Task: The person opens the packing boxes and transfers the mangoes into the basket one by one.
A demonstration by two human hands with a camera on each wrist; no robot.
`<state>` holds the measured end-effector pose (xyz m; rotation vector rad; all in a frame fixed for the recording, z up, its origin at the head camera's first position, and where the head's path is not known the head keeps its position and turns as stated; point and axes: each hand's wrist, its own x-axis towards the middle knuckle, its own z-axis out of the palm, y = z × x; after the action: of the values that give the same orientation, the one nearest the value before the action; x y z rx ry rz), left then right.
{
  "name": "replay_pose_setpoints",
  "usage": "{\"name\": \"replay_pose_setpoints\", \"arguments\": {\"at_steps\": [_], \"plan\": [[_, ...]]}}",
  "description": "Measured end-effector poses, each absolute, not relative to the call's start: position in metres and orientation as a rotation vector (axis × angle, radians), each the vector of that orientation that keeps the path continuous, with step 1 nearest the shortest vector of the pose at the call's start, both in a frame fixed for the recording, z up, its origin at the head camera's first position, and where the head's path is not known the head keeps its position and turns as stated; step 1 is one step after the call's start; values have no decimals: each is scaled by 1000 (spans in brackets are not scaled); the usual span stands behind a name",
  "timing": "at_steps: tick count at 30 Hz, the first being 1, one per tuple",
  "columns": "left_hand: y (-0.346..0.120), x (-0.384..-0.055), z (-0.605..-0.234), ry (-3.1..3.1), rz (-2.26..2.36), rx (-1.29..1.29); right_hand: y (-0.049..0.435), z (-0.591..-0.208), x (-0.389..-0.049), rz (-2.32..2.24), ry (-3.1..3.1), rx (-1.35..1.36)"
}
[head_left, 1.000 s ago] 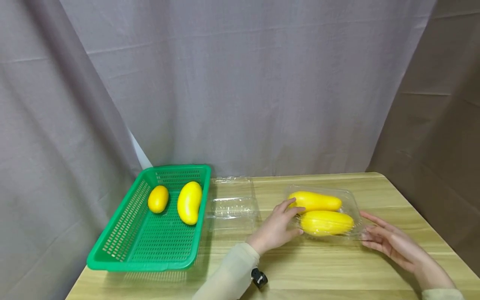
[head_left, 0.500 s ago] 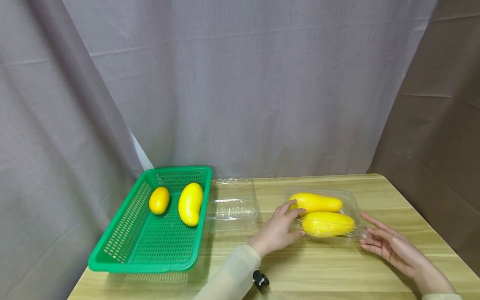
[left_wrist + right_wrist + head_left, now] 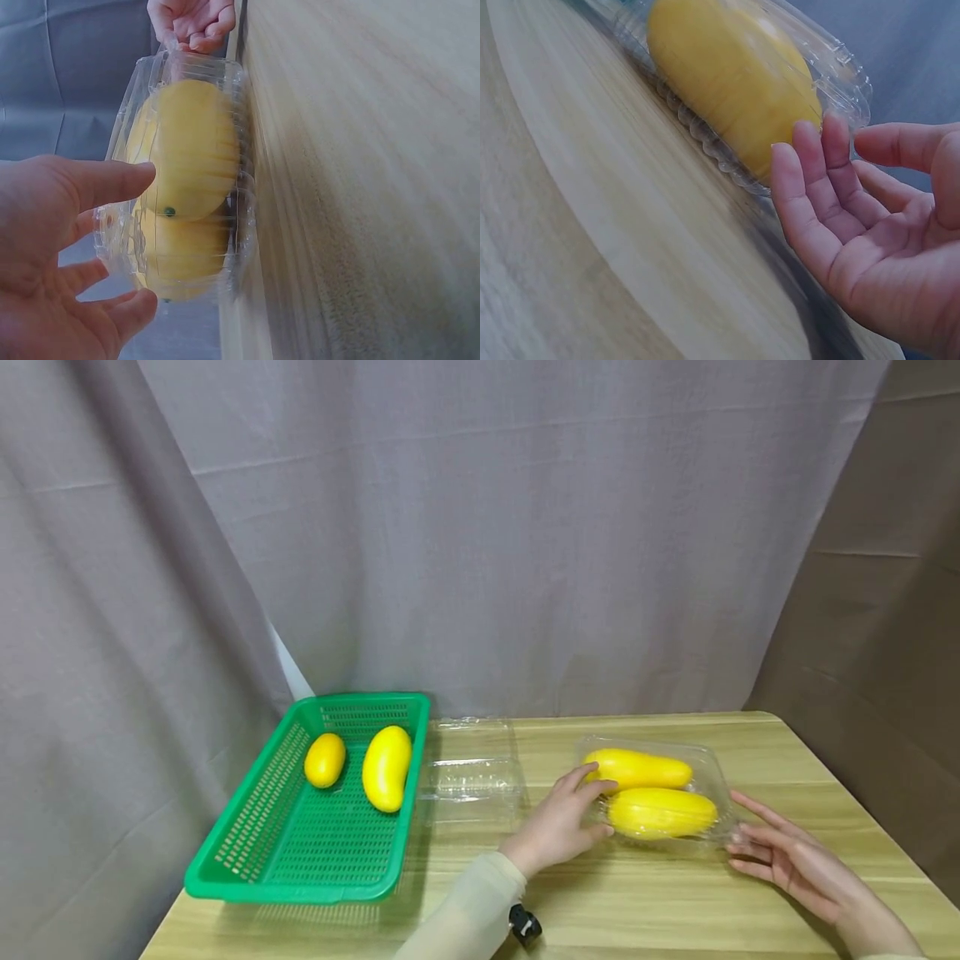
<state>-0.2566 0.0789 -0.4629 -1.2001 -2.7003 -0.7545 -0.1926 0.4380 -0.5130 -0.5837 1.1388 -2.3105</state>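
A clear plastic clamshell box lies on the table at the right, its lid over two long yellow fruits, a far one and a near one. My left hand spans the box's left end, thumb at the near corner and fingers bent over the far side. In the left wrist view, one fruit shows a green stem spot through the plastic. From the right, my right hand pinches the box's near right corner between thumb and fingers. The right wrist view shows this hand close against the box's ribbed end.
A green perforated basket stands at the left with a small orange-yellow fruit and a larger curved yellow fruit inside. Beside it is another clear plastic container. Grey curtains hang behind the wooden table.
Both hands keep their places on the clamshell box, and the fruits inside stay put. Only the head view has shifted slightly.
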Motion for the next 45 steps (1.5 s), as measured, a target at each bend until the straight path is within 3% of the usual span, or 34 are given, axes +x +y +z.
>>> {"name": "replay_pose_setpoints", "arguments": {"at_steps": [45], "plan": [[78,-254,-465,-2693,-727,-1181,442,-517,-192,-2259,983,-679]]}}
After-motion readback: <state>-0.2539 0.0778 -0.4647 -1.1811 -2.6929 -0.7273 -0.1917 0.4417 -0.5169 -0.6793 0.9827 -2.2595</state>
